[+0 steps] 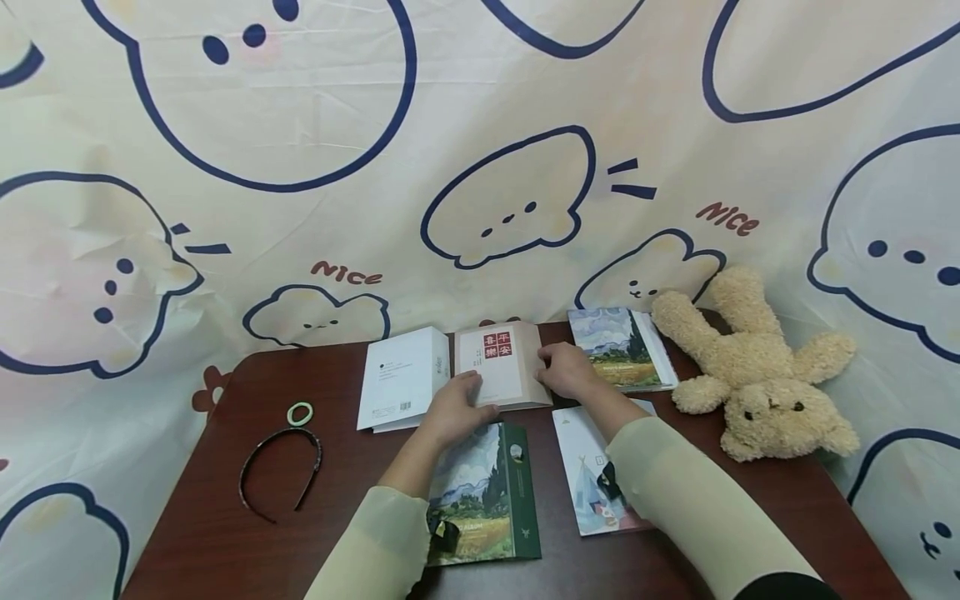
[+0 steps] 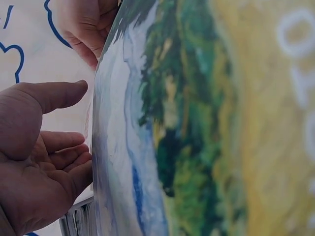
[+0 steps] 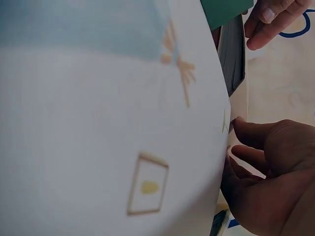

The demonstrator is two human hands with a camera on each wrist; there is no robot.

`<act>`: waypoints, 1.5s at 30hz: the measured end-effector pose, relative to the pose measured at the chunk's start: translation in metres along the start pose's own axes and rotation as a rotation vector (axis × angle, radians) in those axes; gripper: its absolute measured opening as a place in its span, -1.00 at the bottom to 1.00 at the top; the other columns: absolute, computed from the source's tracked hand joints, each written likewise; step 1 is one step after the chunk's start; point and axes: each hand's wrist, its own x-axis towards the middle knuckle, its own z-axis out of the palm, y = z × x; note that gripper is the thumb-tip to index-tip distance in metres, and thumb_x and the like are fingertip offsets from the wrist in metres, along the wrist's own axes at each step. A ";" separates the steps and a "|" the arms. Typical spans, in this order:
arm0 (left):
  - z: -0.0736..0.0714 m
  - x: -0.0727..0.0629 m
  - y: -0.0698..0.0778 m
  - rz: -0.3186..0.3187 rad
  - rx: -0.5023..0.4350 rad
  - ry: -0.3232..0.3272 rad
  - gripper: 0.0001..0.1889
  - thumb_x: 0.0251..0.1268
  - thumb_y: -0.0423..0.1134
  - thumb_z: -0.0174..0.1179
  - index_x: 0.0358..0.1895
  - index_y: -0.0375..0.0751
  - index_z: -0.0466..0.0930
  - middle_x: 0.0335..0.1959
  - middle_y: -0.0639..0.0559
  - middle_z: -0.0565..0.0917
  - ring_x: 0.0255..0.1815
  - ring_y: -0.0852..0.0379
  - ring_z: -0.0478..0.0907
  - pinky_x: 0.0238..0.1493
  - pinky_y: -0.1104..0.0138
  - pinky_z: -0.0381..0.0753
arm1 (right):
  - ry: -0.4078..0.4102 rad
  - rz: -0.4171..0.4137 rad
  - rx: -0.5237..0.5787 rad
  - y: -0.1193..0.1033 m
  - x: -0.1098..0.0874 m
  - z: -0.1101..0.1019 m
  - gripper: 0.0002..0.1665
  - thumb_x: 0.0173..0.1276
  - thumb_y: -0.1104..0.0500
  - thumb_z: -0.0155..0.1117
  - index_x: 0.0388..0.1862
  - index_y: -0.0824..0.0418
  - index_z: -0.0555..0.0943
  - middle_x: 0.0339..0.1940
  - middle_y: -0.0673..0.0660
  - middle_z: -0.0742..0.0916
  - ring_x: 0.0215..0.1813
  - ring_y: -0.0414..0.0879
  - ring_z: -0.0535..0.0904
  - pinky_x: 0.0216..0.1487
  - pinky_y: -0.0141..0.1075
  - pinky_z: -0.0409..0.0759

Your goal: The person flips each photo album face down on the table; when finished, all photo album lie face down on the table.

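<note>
A beige book [image 1: 489, 379] with a white panel and red square characters lies at the back middle of the table in the head view. My left hand [image 1: 453, 410] rests at its front left corner, thumb stretched along the front edge. In the left wrist view the left hand's fingers [image 2: 64, 147] are loosely bent, not closed round anything. My right hand [image 1: 570, 371] pinches the book's right edge with curled fingers. A landscape-painted album [image 1: 468, 500] with a green spine lies below the left hand. Under the right forearm is a white illustrated booklet [image 1: 585, 475], partly hidden.
A white book [image 1: 401, 379] with a barcode stands left of the beige one. Another painted album [image 1: 618, 346] lies at the back right, beside a plush bear [image 1: 765, 367]. A black headband [image 1: 243, 479] and a pale green ring [image 1: 300, 414] lie on the left.
</note>
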 end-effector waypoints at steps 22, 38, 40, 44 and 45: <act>0.009 0.003 0.036 0.111 -0.009 0.015 -0.28 0.26 -0.08 0.38 0.47 -0.24 0.45 0.42 -0.25 0.49 0.45 -0.23 0.40 0.43 -0.10 0.38 | -0.010 -0.075 0.136 0.003 -0.023 -0.020 -0.35 0.43 0.17 0.35 0.46 0.30 0.49 0.24 0.29 0.69 0.05 0.06 0.69 -0.01 -0.09 0.69; 0.036 0.003 0.071 0.119 -0.135 -0.026 -0.30 0.35 -0.06 0.34 0.52 -0.15 0.41 0.45 -0.19 0.47 0.44 -0.18 0.42 0.36 -0.13 0.45 | 0.036 -0.058 0.156 0.025 -0.054 -0.040 -0.36 0.46 0.12 0.36 0.47 0.23 0.49 0.22 0.28 0.69 0.11 0.09 0.66 -0.04 -0.09 0.69; 0.038 0.003 0.077 0.109 -0.148 -0.029 -0.29 0.36 -0.03 0.35 0.53 -0.14 0.40 0.44 -0.18 0.47 0.43 -0.18 0.44 0.34 -0.13 0.48 | 0.040 -0.059 0.158 0.029 -0.056 -0.043 -0.35 0.46 0.12 0.36 0.48 0.24 0.48 0.27 0.29 0.67 0.14 0.10 0.66 -0.02 -0.09 0.70; 0.044 0.004 0.086 0.097 -0.189 -0.033 -0.30 0.38 -0.04 0.35 0.54 -0.13 0.39 0.45 -0.17 0.48 0.42 -0.18 0.46 0.30 -0.12 0.52 | 0.047 -0.049 0.147 0.035 -0.059 -0.048 -0.34 0.47 0.12 0.35 0.48 0.27 0.47 0.27 0.31 0.67 0.15 0.13 0.65 0.01 -0.04 0.69; 0.046 0.005 0.087 0.095 -0.204 -0.034 -0.30 0.39 -0.06 0.35 0.54 -0.13 0.39 0.45 -0.17 0.48 0.41 -0.18 0.47 0.29 -0.12 0.53 | 0.049 -0.043 0.136 0.037 -0.059 -0.050 -0.34 0.47 0.11 0.35 0.48 0.27 0.47 0.24 0.31 0.68 0.15 0.14 0.65 0.02 -0.03 0.69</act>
